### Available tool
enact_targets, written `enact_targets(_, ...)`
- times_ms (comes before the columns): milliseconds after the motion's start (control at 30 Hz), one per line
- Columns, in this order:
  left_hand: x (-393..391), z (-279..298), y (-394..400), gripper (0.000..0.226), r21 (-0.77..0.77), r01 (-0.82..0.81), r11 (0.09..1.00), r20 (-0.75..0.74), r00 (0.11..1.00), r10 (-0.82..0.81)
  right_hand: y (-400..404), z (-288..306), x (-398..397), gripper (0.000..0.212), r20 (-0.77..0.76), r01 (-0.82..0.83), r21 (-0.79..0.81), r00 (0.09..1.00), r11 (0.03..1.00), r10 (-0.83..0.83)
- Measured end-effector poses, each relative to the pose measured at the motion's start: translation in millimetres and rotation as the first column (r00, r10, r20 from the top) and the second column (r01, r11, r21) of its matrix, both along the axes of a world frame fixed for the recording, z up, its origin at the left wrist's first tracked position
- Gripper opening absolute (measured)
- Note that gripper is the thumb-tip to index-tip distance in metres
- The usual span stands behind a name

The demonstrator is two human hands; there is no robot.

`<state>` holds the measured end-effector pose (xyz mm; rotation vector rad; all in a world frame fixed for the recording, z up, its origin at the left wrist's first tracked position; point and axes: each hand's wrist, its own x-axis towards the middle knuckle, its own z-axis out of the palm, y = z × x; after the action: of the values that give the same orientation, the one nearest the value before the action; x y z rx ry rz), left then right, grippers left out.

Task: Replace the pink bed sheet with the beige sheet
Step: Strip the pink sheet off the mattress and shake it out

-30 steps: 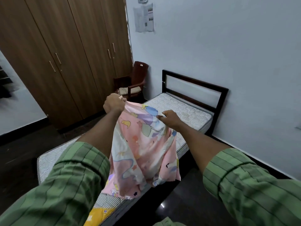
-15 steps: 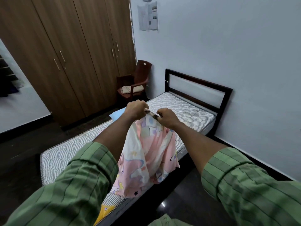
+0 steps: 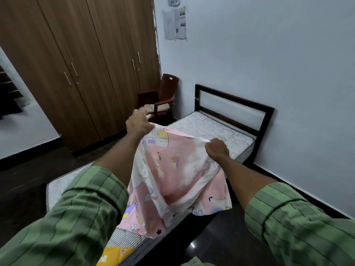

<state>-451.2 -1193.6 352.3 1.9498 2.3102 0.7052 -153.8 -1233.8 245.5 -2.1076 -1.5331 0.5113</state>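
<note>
Head view shows the left hand (image 3: 138, 125) and right hand (image 3: 216, 149) each pinching the pink sheet (image 3: 172, 177) by its top edge; light, limp cloth, best held at corners.

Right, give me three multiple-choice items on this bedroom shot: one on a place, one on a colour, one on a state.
1. Where is the chair?
A. Between the wardrobe and the bed's headboard
B. On the mattress
C. Behind the person

2. What colour are the sleeves?
A. Blue
B. Green
C. White

3. How is the pink sheet held?
A. Left hand only
B. Lying loose on the mattress
C. Gripped by both hands, spread between them

Answers: 1 A, it stands in the corner beside the wardrobe doors. 2 B, both forearms show green striped cuffs. 3 C, the left hand and right hand each clutch an upper edge.
</note>
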Motion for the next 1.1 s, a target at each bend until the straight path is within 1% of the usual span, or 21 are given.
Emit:
enact_targets(67, 15, -10, -4, 0.073, -0.085, 0.292, 0.953, -0.044, 0.954, -0.296, 4, 9, -16, 0.039, -0.047, -0.100, 0.044, 0.994, 0.994, 0.102)
enact_targets(133, 39, -21, -10, 0.079, -0.182, 0.498, 0.848, -0.052, 0.856, -0.514, 7, 18, -36, 0.048, -0.049, -0.237, 0.086, 0.969, 0.968, 0.242)
enact_targets(167, 52, -27, -12, 0.077, -0.228, 0.552, 0.802, -0.047, 0.816, -0.575, 8, 23, -46, 0.049, -0.039, -0.295, 0.105, 0.953, 0.950, 0.301)
enact_targets(200, 63, -32, -14, 0.067, -0.270, 0.570, 0.776, -0.065, 0.794, -0.605, 8, 29, -55, 0.047, -0.027, -0.331, 0.121, 0.941, 0.936, 0.337)
enact_targets(233, 72, -36, -15, 0.049, -0.286, 0.570, 0.770, -0.100, 0.782, -0.616, 9, 33, -62, 0.043, -0.027, -0.344, 0.131, 0.936, 0.930, 0.350)
enact_targets(300, 81, -37, -18, 0.016, -0.253, 0.509, 0.823, -0.199, 0.805, -0.559, 11, 37, -67, 0.030, -0.028, -0.338, 0.143, 0.938, 0.930, 0.345)
enact_targets(333, 80, -37, -18, 0.013, -0.221, 0.467, 0.856, -0.239, 0.825, -0.512, 12, 36, -65, 0.025, -0.007, -0.335, 0.135, 0.941, 0.933, 0.339)
enact_targets(400, 72, -32, -19, 0.029, -0.130, 0.392, 0.911, -0.280, 0.867, -0.413, 11, 30, -56, 0.018, 0.086, -0.317, 0.090, 0.947, 0.944, 0.310)
enact_targets(467, 64, -24, -19, 0.032, 0.001, 0.290, 0.957, -0.207, 0.936, -0.284, 9, 21, -46, 0.016, 0.160, -0.265, 0.034, 0.953, 0.964, 0.256)
enact_targets(567, 55, -15, -12, 0.025, 0.147, 0.020, 0.989, 0.027, 0.999, -0.024, 6, 7, -30, 0.029, 0.204, -0.170, -0.035, 0.963, 0.985, 0.174)
enact_targets(600, 50, -13, -9, 0.024, 0.156, -0.078, 0.985, 0.105, 0.992, 0.062, 4, 3, -25, 0.031, 0.215, -0.148, -0.055, 0.964, 0.988, 0.156)
enact_targets(667, 37, -12, -4, 0.022, 0.100, -0.207, 0.973, 0.197, 0.963, 0.185, 1, -2, -18, 0.028, 0.223, -0.116, -0.064, 0.966, 0.991, 0.128)
enact_targets(733, 23, -16, 0, 0.020, 0.005, -0.217, 0.976, 0.155, 0.965, 0.214, 0, -2, -16, 0.019, 0.181, -0.106, -0.050, 0.977, 0.993, 0.113)
enact_targets(767, 19, -18, 1, 0.024, -0.051, -0.173, 0.984, 0.095, 0.980, 0.177, 1, -1, -17, 0.012, 0.143, -0.106, -0.029, 0.984, 0.994, 0.109)
enact_targets(800, 17, -22, 2, 0.038, -0.121, -0.091, 0.988, 0.037, 0.995, 0.096, 2, 0, -19, 0.011, 0.093, -0.103, 0.003, 0.990, 0.995, 0.103)
enact_targets(833, 16, -28, 4, 0.061, -0.194, 0.025, 0.981, 0.007, 1.000, -0.024, 5, 1, -23, 0.014, 0.041, -0.108, 0.039, 0.993, 0.993, 0.107)
enact_targets(867, 17, -34, 6, 0.085, -0.243, 0.156, 0.957, 0.008, 0.987, -0.158, 7, 4, -27, 0.013, -0.003, -0.128, 0.080, 0.992, 0.989, 0.128)
enact_targets(900, 21, -39, 6, 0.100, -0.262, 0.277, 0.925, 0.021, 0.959, -0.281, 10, 6, -33, 0.012, -0.043, -0.169, 0.117, 0.984, 0.979, 0.175)
enact_targets(933, 28, -44, 6, 0.106, -0.267, 0.382, 0.885, 0.042, 0.922, -0.385, 11, 9, -40, 0.014, -0.081, -0.228, 0.150, 0.967, 0.962, 0.242)
enact_targets(1033, 54, -49, 0, 0.093, -0.257, 0.563, 0.785, 0.093, 0.823, -0.560, 10, 24, -61, 0.019, -0.192, -0.386, 0.237, 0.881, 0.892, 0.432)
enact_targets(1100, 66, -47, -1, 0.071, -0.319, 0.576, 0.753, 0.016, 0.797, -0.603, 12, 28, -67, 0.013, -0.226, -0.445, 0.267, 0.833, 0.855, 0.504)
